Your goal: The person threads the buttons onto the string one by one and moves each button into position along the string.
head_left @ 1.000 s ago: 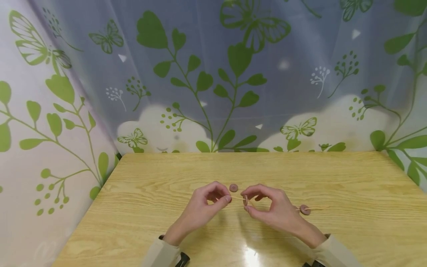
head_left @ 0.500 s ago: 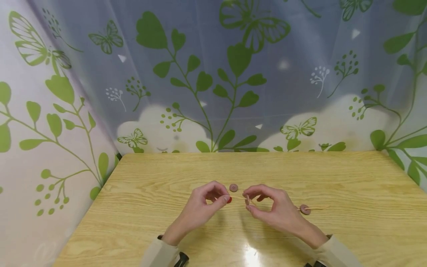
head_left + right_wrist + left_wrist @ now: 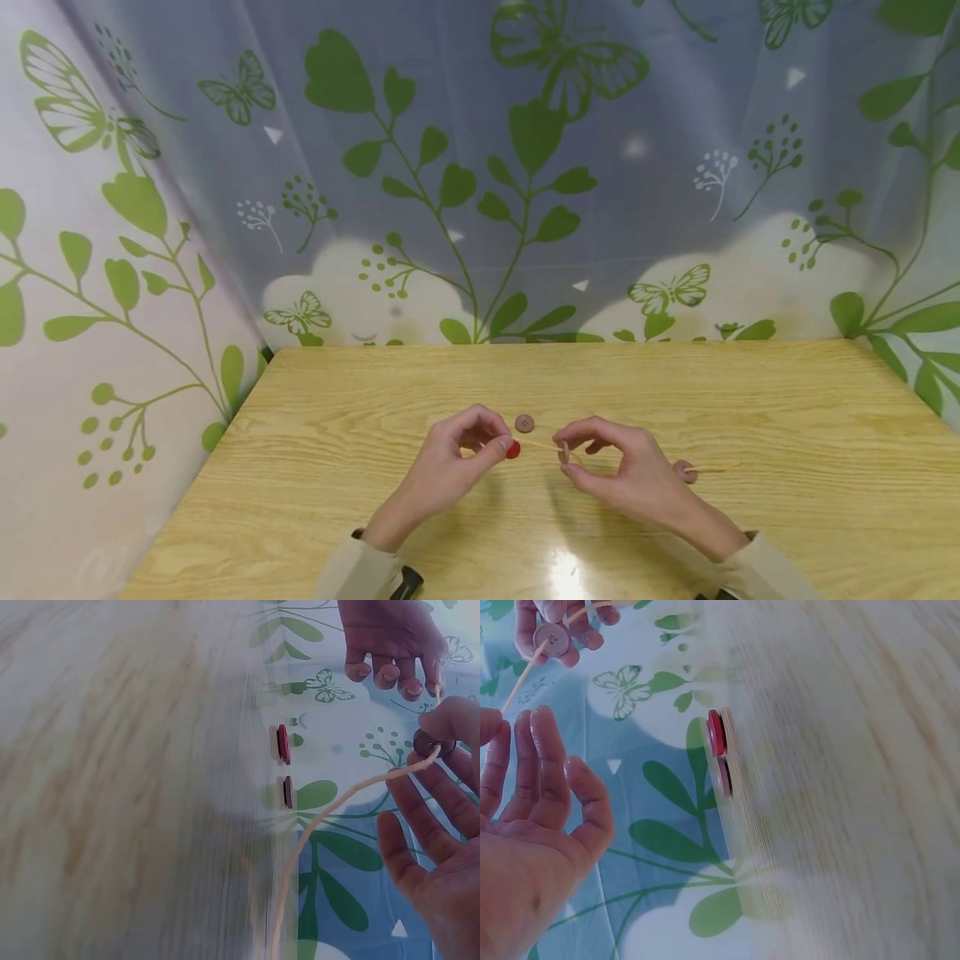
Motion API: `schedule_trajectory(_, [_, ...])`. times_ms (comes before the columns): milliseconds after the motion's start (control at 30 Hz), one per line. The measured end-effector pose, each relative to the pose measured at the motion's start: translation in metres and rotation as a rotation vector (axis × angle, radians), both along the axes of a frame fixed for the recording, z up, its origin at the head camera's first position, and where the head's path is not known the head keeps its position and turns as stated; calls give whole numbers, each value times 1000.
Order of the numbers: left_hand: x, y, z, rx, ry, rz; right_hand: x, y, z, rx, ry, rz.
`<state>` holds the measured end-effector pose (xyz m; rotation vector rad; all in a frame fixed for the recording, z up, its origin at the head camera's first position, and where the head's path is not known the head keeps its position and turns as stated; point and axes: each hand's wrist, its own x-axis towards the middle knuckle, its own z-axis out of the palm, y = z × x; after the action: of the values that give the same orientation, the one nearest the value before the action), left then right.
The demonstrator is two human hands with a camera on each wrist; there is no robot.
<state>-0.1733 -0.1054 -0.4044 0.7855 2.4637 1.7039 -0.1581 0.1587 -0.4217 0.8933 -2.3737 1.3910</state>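
Observation:
My left hand (image 3: pixel 459 457) pinches a thin pale orange string (image 3: pixel 538 444) between thumb and fingertips. Across from it, my right hand (image 3: pixel 633 467) holds a brownish-pink button (image 3: pixel 553 640) on edge by its rim. The string passes through this button and runs on past the right hand, as the right wrist view shows. Close by the left thumb lies a red button (image 3: pixel 513 450) on the table, partly covered by that hand in the head view. A second brown button (image 3: pixel 525 423) lies flat just beyond the gap between the hands.
Right of the right wrist, another brown button (image 3: pixel 683 472) rests on the wooden table (image 3: pixel 360 383) with a string end trailing from it. A printed curtain (image 3: pixel 450 167) with leaves and butterflies stands behind the table and along its left side.
The hands have drawn slightly apart: the right one moved right with its button, the left a little left. More string shows between them, and the red button has come into sight.

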Motion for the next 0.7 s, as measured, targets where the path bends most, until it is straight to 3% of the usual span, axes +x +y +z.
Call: schedule_trajectory(700, [1,-4,0,-23,13,58,4,13,-4,39,37,-8])
